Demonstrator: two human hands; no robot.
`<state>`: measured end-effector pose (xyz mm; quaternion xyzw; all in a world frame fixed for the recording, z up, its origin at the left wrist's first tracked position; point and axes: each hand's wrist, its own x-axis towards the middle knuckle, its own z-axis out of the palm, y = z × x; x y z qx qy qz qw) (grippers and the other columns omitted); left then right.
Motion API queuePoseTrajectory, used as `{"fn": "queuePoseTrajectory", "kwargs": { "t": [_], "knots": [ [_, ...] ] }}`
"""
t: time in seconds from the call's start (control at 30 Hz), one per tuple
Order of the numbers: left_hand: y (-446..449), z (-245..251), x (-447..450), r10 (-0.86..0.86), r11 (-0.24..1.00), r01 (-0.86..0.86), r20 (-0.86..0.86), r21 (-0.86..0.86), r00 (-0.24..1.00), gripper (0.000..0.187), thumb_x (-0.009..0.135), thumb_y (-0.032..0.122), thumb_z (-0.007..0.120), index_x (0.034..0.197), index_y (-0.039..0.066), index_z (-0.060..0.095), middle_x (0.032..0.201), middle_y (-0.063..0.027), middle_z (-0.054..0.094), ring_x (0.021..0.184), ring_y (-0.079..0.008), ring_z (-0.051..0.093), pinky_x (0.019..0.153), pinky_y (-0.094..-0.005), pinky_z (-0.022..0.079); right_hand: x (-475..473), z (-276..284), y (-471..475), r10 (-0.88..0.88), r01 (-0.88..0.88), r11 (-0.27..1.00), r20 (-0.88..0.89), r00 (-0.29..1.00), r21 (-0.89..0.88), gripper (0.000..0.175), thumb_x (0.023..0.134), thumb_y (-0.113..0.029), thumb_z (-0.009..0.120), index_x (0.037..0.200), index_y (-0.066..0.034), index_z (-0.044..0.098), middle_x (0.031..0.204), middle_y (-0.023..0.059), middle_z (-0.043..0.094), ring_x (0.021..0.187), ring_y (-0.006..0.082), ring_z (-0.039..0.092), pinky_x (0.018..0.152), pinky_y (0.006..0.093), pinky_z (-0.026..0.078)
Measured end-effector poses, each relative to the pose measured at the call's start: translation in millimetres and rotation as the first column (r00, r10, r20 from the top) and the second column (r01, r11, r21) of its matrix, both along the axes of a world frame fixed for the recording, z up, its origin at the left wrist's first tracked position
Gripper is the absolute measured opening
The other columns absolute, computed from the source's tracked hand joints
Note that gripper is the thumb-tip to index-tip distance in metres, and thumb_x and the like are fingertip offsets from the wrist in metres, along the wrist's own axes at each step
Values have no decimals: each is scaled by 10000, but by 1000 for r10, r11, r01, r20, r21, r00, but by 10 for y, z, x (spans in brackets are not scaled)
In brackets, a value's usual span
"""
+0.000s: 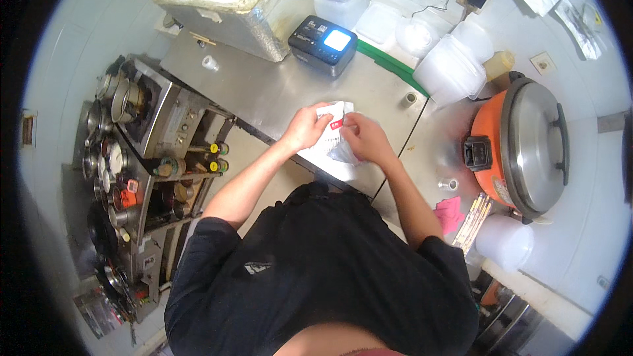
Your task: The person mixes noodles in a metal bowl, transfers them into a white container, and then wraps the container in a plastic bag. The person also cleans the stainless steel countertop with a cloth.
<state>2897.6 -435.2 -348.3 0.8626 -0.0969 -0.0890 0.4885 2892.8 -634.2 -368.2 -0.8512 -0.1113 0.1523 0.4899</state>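
Note:
Both of my hands work over the steel counter (pixel 254 76), close to its front edge. My left hand (pixel 307 128) grips a white printed packet (pixel 324 144) by its left side, thumb on the front. The packet bears a red patch and some writing. On the opposite side, my right hand (pixel 367 137) pinches the packet's edge with bent fingers. Crumpled clear plastic (pixel 342 152) hangs below the right fingers; whether it belongs to the packet, I cannot tell. What the packet holds is hidden. Beyond the hands stands a black label printer (pixel 316 52) with a lit screen.
An orange cooker (pixel 519 143) with a steel lid stands at right, near a pink cloth (pixel 449 213) and chopsticks (pixel 472 220). Plastic containers (pixel 452 66) line the wall. A foil-covered box (pixel 222 20) sits at back left. Left is a stove (pixel 156 109) with pots.

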Motion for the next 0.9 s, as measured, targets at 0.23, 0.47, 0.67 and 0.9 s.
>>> {"fn": "queuePoseTrajectory", "kwargs": {
  "t": [0.23, 0.47, 0.67, 0.9],
  "knots": [
    [75, -91, -7, 39, 987, -62, -153, -147, 987, 214, 948, 153, 593, 1066, -7, 673, 889, -35, 709, 789, -78, 633, 692, -280, 529, 557, -3, 85, 384, -402, 914, -458, 802, 62, 372, 928, -336, 580, 836, 15, 664, 598, 62, 562, 531, 161, 540, 495, 326, 439],
    [143, -182, -387, 290, 888, -359, -256, -288, 922, 212, 937, 155, 624, 1049, -13, 689, 893, -36, 707, 793, -79, 625, 698, -280, 529, 336, -54, 270, 476, -443, 878, -231, 849, 181, 409, 931, -332, 570, 759, 29, 653, 598, 37, 566, 556, 114, 499, 516, 318, 401],
    [653, 163, -1031, 348, 851, -406, -221, -333, 911, 212, 929, 148, 632, 1059, -10, 689, 913, -35, 713, 799, -79, 629, 709, -282, 530, -165, 310, 837, 519, -510, 854, -123, 846, 99, 365, 942, -296, 580, 814, 30, 681, 602, 46, 578, 580, 104, 494, 546, 325, 413],
    [1865, 536, -2638, 532, 798, -496, 15, -342, 847, 219, 918, 134, 627, 1080, 2, 692, 946, -32, 720, 847, -78, 628, 756, -272, 521, -1312, 755, 2254, 731, -724, 681, -41, 681, 110, 346, 950, -268, 591, 757, 11, 662, 553, 29, 527, 551, 86, 457, 507, 314, 379]
  ]
}}
